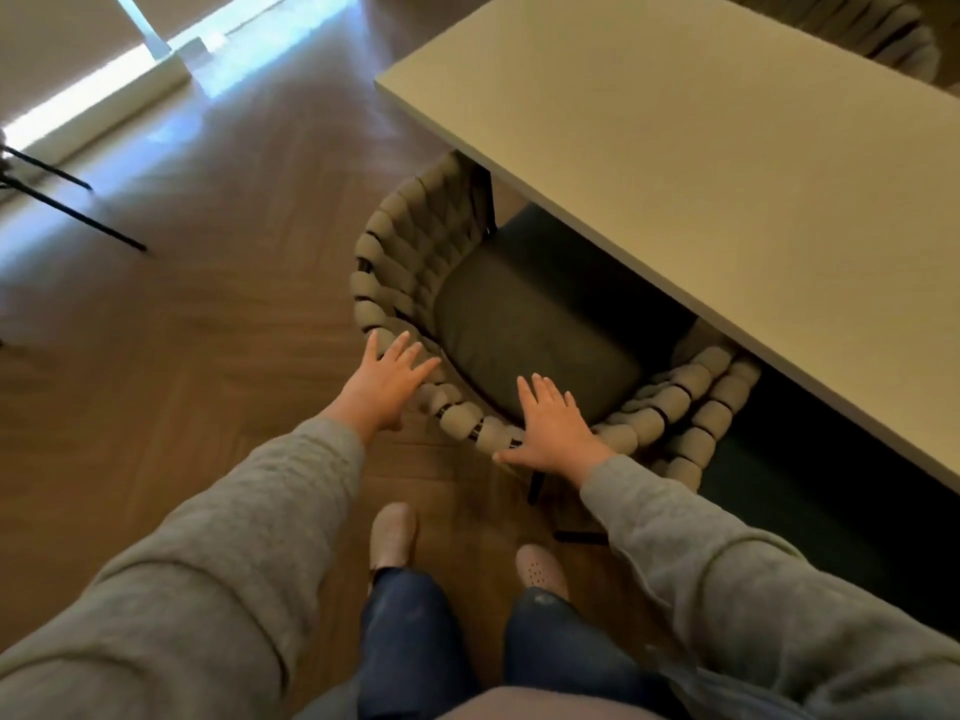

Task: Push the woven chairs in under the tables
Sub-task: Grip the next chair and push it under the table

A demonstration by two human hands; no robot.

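Shoes [395, 532]: mine, on the floor [208, 304], just behind the chair [395, 262].
Left hand [387, 384]: flat, fingers straight and spread, pressing the chair's woven back rim.
Right hand [550, 426]: likewise flat on the rim, further right, fingertips over the cushion [519, 324]. Neither hand grips.
Chair: seat front under the table [701, 174], back and most of the cushion out.
Step, as I judge it: mid-push.
Next: an even shove from both palms, straight toward the table.
Second chair [883, 33]: beyond the table's far side.
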